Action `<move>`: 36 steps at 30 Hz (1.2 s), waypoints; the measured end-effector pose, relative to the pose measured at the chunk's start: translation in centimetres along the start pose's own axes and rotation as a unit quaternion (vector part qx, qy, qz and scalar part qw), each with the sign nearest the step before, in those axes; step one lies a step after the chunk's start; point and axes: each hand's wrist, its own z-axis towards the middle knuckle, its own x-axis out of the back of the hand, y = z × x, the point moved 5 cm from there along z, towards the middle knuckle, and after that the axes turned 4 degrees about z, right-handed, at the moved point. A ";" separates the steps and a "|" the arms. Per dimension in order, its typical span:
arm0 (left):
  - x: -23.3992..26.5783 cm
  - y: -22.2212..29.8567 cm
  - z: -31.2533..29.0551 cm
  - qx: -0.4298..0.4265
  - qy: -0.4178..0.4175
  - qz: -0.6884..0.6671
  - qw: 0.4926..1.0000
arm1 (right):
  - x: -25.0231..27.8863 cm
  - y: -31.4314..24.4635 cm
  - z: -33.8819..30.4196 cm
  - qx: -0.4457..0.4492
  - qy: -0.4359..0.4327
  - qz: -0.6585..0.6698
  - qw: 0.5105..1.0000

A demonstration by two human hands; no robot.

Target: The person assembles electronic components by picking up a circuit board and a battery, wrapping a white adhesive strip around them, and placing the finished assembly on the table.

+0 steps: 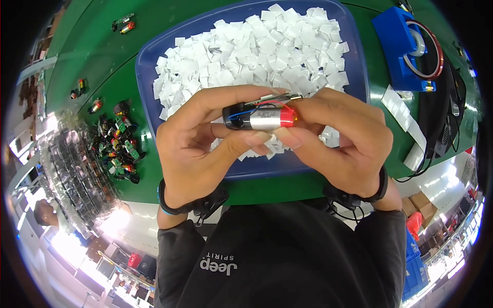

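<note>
Between both hands, above the near part of a blue tray (pixel 145 97), I hold a small silver cylindrical battery (pixel 264 119) with a red end, a black cap piece on its left and thin red and blue wires. A narrow circuit board (pixel 280 98) lies along its upper side. My left hand (pixel 205 133) grips the black end and the underside with thumb and fingers. My right hand (pixel 341 128) pinches the red end between thumb and forefinger. Behind the hands, the tray is heaped with small white square pieces (pixel 251 49). Fingers hide part of the battery.
A pile of batteries with circuit boards (pixel 118 141) lies left of the tray, beside stacked clear plastic trays (pixel 74 172). More loose ones (pixel 127 27) lie farther back. At right stand a blue tape dispenser (pixel 395 49), a white strip (pixel 405 115) and a black bag (pixel 452 113).
</note>
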 end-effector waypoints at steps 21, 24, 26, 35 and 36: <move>0.2 2.6 -0.3 -0.257 -0.020 0.340 0.904 | -0.7 0.1 0.3 -0.036 -0.037 -0.003 0.999; -0.3 2.2 -0.6 -0.144 0.009 0.263 0.954 | -0.6 -0.6 0.3 0.017 -0.020 -0.102 0.994; -0.2 1.9 -0.3 -0.089 0.018 0.214 0.972 | -0.4 -0.8 0.1 0.041 -0.028 -0.202 0.978; 11.7 2.1 8.5 0.027 0.064 0.318 0.945 | -1.1 -0.5 0.0 0.072 -0.052 -0.190 0.978; 14.4 1.3 10.6 0.025 0.050 0.377 0.925 | -1.3 -0.6 -0.2 0.082 -0.059 -0.185 0.978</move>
